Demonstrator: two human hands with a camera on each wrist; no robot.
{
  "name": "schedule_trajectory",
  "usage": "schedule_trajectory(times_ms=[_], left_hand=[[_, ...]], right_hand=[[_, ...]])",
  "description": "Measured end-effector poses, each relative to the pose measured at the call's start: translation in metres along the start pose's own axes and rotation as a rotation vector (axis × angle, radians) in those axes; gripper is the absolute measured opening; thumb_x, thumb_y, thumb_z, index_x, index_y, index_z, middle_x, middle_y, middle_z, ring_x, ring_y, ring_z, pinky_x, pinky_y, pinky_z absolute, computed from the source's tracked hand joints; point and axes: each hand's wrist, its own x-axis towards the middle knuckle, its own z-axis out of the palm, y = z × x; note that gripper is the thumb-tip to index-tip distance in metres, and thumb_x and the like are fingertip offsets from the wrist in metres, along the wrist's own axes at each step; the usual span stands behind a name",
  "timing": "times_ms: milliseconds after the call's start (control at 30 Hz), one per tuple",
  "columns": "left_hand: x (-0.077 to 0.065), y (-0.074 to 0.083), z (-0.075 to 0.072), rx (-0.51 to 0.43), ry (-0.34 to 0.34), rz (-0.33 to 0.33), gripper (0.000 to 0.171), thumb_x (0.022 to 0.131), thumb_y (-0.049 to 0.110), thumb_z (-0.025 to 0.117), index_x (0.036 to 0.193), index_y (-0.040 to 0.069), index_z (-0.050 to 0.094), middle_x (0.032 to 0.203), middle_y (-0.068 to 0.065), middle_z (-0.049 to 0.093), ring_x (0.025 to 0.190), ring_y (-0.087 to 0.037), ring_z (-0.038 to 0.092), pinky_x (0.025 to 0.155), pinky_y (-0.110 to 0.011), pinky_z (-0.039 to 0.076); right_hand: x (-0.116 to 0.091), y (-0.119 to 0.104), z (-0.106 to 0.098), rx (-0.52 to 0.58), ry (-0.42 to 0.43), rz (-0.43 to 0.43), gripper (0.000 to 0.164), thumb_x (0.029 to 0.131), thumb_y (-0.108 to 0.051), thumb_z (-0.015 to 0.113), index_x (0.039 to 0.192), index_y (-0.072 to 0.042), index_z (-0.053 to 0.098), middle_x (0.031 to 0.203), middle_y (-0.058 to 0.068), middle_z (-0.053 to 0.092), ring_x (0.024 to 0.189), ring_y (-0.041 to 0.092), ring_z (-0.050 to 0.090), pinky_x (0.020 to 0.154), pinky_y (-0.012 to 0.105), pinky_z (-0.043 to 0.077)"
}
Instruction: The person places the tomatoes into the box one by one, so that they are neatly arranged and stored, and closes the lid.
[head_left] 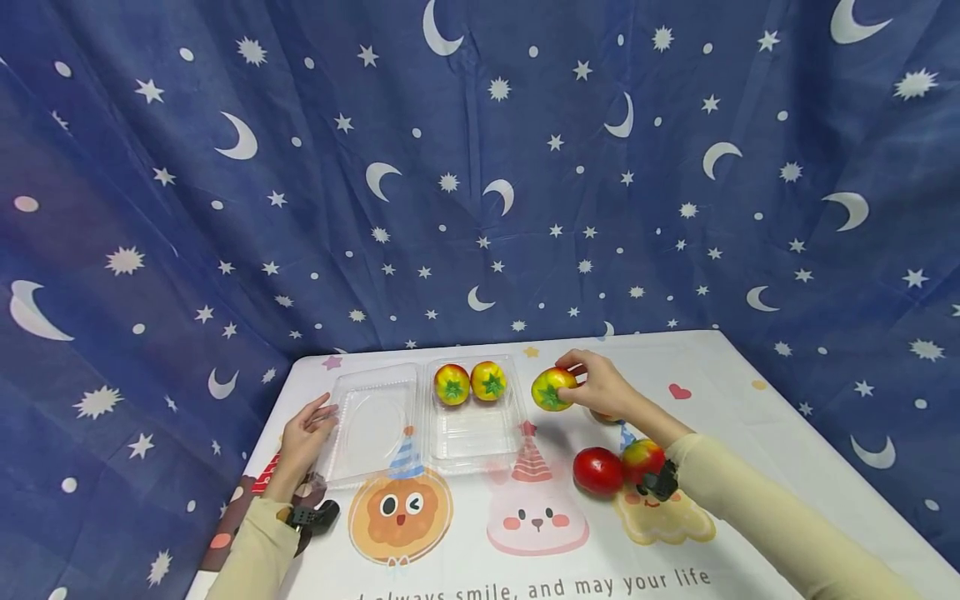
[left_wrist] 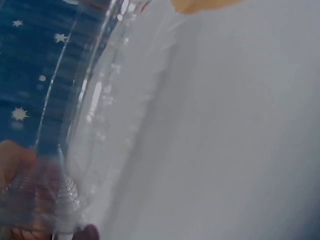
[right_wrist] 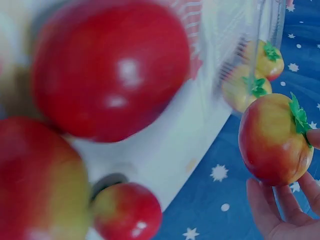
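Note:
My right hand (head_left: 602, 388) grips a yellow-red persimmon (head_left: 546, 390) with a green leafy top, held above the table right of the clear plastic container (head_left: 470, 437). In the right wrist view, the thumb lies at the leafy top of this persimmon (right_wrist: 272, 142) and the fingers at its far side. Two similar persimmons (head_left: 452, 386) sit side by side in the container's back part. At the left edge of the container's opened clear lid (head_left: 352, 450), my left hand (head_left: 303, 435) holds the plastic; its fingers (left_wrist: 17, 162) show through it in the left wrist view.
A red fruit (head_left: 597, 472) and a red-yellow one (head_left: 642, 459) lie on the table at front right. Another fruit (right_wrist: 127, 212) is partly hidden behind my right wrist in the head view. A star-patterned blue curtain (head_left: 480, 167) hangs behind the printed white tablecloth (head_left: 720, 400).

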Motion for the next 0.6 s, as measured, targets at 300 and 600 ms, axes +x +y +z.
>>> schedule_trajectory(times_ms=[300,600], left_hand=[[-0.004,-0.002,-0.003,0.013,0.008,0.001,0.051,0.094,0.002,0.062,0.143,-0.001,0.048,0.129,-0.029,0.059,0.089,0.007,0.059,0.073,-0.010,0.046],[-0.002,-0.002,0.000,-0.003,0.011,-0.010,0.052,0.094,0.004,0.063,0.144,0.001,0.049,0.130,-0.028,0.059,0.090,0.007,0.059,0.075,-0.009,0.046]], right_hand=[[0.023,-0.022,0.024,0.054,-0.058,-0.037,0.037,0.077,-0.006,0.076,0.110,0.002,0.064,0.110,0.013,0.065,0.100,0.031,0.063,0.080,0.036,0.057],[0.049,-0.042,0.053,0.005,-0.099,-0.126,0.037,0.076,-0.007,0.076,0.110,0.001,0.065,0.109,0.012,0.067,0.097,0.027,0.064,0.082,0.031,0.056]])
